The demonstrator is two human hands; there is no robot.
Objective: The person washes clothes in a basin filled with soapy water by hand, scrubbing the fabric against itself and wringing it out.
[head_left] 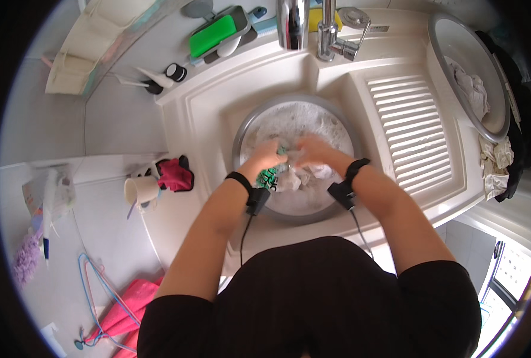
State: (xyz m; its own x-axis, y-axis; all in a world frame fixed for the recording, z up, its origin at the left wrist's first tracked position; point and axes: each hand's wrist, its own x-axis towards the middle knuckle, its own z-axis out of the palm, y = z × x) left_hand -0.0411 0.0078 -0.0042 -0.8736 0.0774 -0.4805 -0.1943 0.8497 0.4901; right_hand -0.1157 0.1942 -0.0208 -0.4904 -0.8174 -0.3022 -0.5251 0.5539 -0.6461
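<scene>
A basin with a grey rim stands in the sink, filled with sudsy water. My left hand is closed on a wet green cloth with a dark pattern at the basin's middle. Close beside it, my right hand is over the suds and smeared by motion, so its fingers do not show clearly. A pale wet cloth lies partly in the water below both hands; whether it joins the green cloth cannot be made out.
Beyond the basin rises a chrome faucet. A ribbed washboard is at the right, with a second basin holding white cloth farther right. On the left ledge stand a cream cup and a dark red cloth. A green sponge rests behind.
</scene>
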